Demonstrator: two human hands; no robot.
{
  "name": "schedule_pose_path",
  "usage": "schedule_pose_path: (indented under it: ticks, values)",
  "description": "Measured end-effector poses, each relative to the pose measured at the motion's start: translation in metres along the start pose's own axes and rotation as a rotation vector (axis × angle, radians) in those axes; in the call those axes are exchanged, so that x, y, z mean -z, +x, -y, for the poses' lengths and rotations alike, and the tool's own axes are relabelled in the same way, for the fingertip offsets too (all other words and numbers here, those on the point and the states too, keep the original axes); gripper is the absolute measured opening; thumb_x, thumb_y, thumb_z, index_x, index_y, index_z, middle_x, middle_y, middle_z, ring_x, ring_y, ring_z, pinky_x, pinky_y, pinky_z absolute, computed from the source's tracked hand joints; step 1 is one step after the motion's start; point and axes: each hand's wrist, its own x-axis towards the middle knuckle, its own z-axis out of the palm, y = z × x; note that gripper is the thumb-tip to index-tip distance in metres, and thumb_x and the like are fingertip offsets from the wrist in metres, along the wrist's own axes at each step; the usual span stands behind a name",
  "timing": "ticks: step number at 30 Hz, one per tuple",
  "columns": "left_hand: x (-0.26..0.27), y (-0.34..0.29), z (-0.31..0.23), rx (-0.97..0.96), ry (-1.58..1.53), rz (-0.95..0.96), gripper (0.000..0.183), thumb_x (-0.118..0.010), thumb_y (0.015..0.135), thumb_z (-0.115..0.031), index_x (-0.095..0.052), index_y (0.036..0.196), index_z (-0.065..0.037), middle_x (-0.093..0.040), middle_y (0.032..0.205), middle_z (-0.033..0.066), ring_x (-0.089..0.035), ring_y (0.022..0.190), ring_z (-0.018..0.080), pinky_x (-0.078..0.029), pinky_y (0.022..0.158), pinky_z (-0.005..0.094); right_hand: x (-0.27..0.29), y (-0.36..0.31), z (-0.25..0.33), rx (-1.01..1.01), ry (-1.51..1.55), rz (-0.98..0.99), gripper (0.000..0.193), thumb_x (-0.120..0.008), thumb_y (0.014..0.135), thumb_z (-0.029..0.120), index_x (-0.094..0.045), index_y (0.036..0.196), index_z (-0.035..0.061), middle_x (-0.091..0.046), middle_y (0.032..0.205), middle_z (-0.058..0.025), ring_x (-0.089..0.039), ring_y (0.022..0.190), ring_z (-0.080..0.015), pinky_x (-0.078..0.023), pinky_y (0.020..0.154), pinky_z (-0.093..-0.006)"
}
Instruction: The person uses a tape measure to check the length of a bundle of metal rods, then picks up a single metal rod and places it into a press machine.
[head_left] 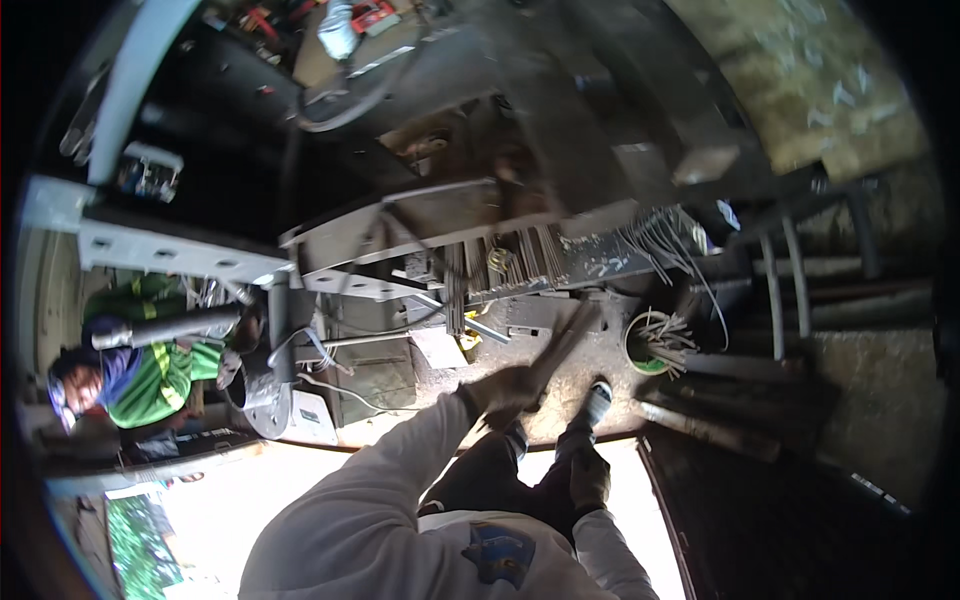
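My left hand (503,392), in a dark glove or in shadow, is closed around one end of a dark flat bar (567,345). The bar slants away to the right above the floor, smeared by motion. By my right thigh hangs my right hand (590,476), dark as well. Its fingers are too dim to make out, and nothing shows in it. Beyond the bar stands a dark metal workbench (400,225) with bundled thin rods (535,257) on the shelf beneath.
A round bucket (645,360) full of thin rods stands right of the bar. Long dark beams (705,425) lie on the floor at the right. A person in green (165,380) is at the far left, beside a dark cylinder. Cables (360,400) trail across the floor.
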Motion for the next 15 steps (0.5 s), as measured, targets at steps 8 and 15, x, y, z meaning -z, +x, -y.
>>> schedule_pose_path:
  ticks: [8, 15]
  values:
    - [-0.041, -0.181, 0.102, -0.134, 0.284, 0.138, 0.063, -0.079, 0.066, -0.033, -0.060, 0.120, -0.006, -0.067, 0.107, 0.0178, -0.064, 0.098, 0.0314, -0.050, 0.086, 0.0410, 0.075, -0.087, 0.146, 1.298, -0.386, -0.318, 0.055, -0.070, 0.069, 0.031, -0.059, 0.114, 0.0000, -0.060, 0.106, -0.0241, -0.059, 0.093, -0.0440, -0.049, 0.082, -0.0535]
    - [-0.029, -0.219, 0.027, -0.310, 0.786, 0.079, 0.034, -0.068, 0.075, -0.026, -0.063, 0.094, 0.002, -0.065, 0.089, 0.0227, -0.065, 0.083, 0.0361, -0.049, 0.071, 0.0446, 0.070, -0.110, 0.227, 1.529, -0.842, 0.235, 0.040, -0.064, 0.079, 0.046, -0.062, 0.096, 0.0095, -0.062, 0.069, -0.0112, -0.065, 0.066, -0.0308, -0.049, 0.062, -0.0477]
